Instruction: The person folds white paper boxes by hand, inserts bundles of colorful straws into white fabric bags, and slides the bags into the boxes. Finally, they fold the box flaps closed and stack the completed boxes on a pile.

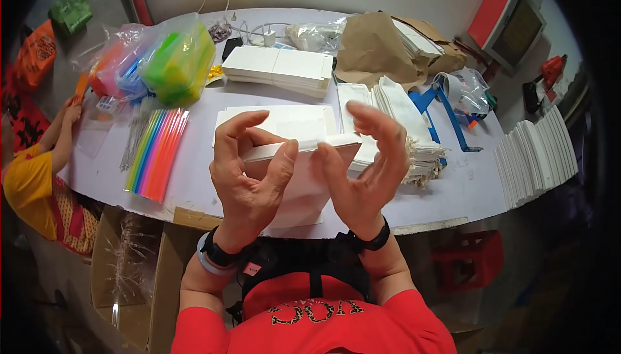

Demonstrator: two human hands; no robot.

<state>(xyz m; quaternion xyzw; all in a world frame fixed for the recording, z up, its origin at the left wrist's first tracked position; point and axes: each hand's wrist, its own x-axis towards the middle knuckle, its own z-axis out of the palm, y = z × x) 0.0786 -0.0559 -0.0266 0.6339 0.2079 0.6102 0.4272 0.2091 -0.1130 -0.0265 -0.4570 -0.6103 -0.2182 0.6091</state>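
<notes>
While the left hand and right hand, fingers curled, pinch a white card box above the table's near edge, it looks light, thin and crushable, best gripped along its folded edges.

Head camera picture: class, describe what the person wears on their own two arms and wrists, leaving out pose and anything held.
Both forearms are bare below short red sleeves. The left wrist carries a black band with a pale bluish-grey band just below it. The right wrist wears one black band. No gloves or rings show on the left hand or right hand.
</notes>
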